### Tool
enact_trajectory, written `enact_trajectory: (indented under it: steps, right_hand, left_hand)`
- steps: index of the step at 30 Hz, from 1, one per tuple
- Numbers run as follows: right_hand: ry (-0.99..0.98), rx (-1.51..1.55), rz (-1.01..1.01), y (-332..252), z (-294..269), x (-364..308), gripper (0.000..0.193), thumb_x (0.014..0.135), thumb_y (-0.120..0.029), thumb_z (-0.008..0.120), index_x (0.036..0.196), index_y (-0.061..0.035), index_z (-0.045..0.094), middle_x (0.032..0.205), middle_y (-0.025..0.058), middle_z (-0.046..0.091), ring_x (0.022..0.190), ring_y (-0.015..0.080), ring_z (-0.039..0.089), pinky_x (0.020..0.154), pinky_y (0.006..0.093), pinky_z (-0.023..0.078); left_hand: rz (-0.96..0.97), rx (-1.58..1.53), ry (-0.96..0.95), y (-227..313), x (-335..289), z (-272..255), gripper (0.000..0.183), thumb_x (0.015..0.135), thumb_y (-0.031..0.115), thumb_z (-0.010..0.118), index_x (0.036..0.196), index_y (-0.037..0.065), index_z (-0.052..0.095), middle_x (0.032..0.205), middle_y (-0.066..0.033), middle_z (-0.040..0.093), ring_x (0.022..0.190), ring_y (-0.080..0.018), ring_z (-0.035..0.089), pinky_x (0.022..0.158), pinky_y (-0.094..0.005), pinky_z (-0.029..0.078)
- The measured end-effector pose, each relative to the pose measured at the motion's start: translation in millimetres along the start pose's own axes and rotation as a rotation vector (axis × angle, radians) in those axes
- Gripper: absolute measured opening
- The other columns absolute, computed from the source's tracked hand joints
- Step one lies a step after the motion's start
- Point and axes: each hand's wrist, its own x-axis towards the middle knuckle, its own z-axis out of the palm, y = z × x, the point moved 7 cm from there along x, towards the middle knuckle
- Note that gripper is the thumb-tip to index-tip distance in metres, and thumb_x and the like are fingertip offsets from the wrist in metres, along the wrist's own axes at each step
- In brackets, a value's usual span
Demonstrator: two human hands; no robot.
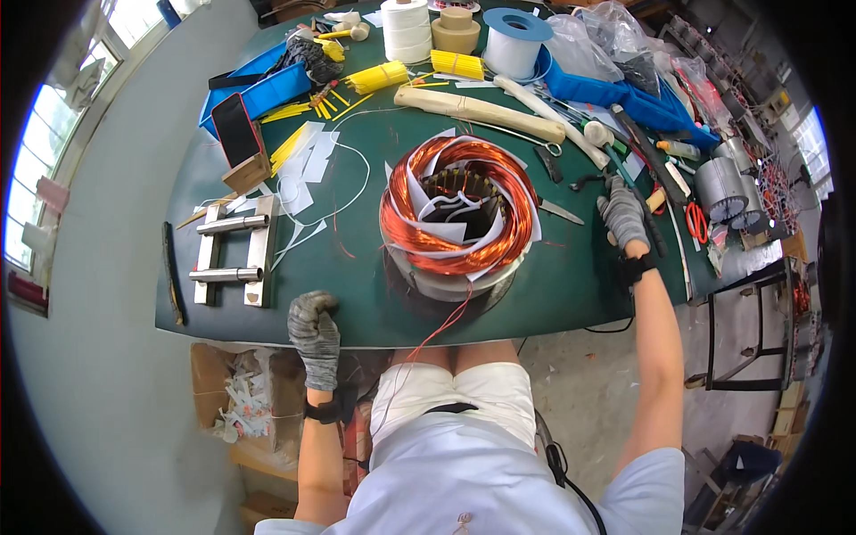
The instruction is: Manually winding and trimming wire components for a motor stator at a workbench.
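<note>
In front of me on the green table stands a motor stator (446, 283), ringed on top by a thick bundle of copper wire coils (406, 218) with white insulating paper between them. Red lead wires (437, 332) trail from it over the table edge. My left hand (314, 328), in a grey glove, rests closed in a fist at the near edge, apart from the stator. Further out at the right, my gloved right hand (623, 217) is closed among the tools, beside a dark hooked piece (584, 183); what its fingers hold is hidden.
A metal frame with two bars (230, 274) lies at left, below a phone on a wooden stand (239, 134). Behind the stator are a wooden mallet-like stick (477, 111), yellow tube bundles (379, 77) and spools (513, 45). Red-handled scissors (696, 223) and metal cylinders (722, 189) sit right.
</note>
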Motion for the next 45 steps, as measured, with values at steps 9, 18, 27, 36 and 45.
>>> enact_trajectory:
  steps: [9, 18, 27, 36, 45]
  right_hand:
    - [0.038, 0.240, 0.001, 138.2, 25.2, 0.2, 0.020, 0.088, -0.023, 0.049, 0.092, -0.0037, 0.054, 0.088, 0.0111, 0.060, 0.072, 0.0210, 0.060, 0.064, 0.0334, 0.048]
    - [-0.051, 1.883, -0.173, -40.4, -121.5, -77.0, 0.027, 0.088, -0.021, 0.050, 0.104, 0.0007, 0.052, 0.111, 0.0088, 0.052, 0.098, 0.0149, 0.051, 0.087, 0.0277, 0.042]
    - [-0.471, 2.397, -0.206, -131.6, -126.4, -85.9, 0.017, 0.084, -0.021, 0.051, 0.083, -0.0036, 0.051, 0.112, 0.0173, 0.053, 0.102, 0.0240, 0.053, 0.074, 0.0273, 0.047]
    - [0.221, 0.761, -0.520, -148.5, -129.0, -99.4, 0.024, 0.084, -0.002, 0.049, 0.108, 0.0013, 0.048, 0.102, 0.0167, 0.048, 0.094, 0.0300, 0.046, 0.086, 0.0378, 0.039]
    - [0.323, 0.442, -0.667, -149.3, -123.0, -105.1, 0.035, 0.081, -0.006, 0.052, 0.114, 0.0031, 0.047, 0.113, 0.0210, 0.048, 0.110, 0.0403, 0.044, 0.098, 0.0458, 0.031]
  left_hand:
    - [0.023, -0.468, -0.183, 99.0, 117.3, -29.6, 0.016, 0.088, 0.014, 0.048, 0.091, 0.001, 0.056, 0.089, -0.0065, 0.058, 0.083, -0.0145, 0.054, 0.079, -0.0266, 0.042]
    - [0.310, -0.313, -0.741, 193.0, 187.4, 59.6, 0.024, 0.088, 0.010, 0.045, 0.110, 0.005, 0.054, 0.102, -0.0085, 0.057, 0.091, -0.0151, 0.054, 0.083, -0.0273, 0.043]
    - [0.166, -0.432, -0.916, 175.6, 175.2, 113.3, 0.029, 0.092, 0.015, 0.045, 0.120, 0.010, 0.052, 0.101, -0.0064, 0.058, 0.093, -0.0130, 0.053, 0.083, -0.0254, 0.045]
    - [0.318, -0.437, -0.764, 173.4, 176.4, 111.0, 0.026, 0.089, 0.015, 0.050, 0.113, 0.011, 0.057, 0.107, -0.0096, 0.060, 0.101, -0.0230, 0.055, 0.092, -0.0317, 0.042]
    - [0.413, -0.418, -0.649, 171.0, 176.2, 112.7, 0.024, 0.087, 0.010, 0.049, 0.109, 0.012, 0.059, 0.102, -0.0088, 0.061, 0.098, -0.0262, 0.055, 0.090, -0.0341, 0.042]
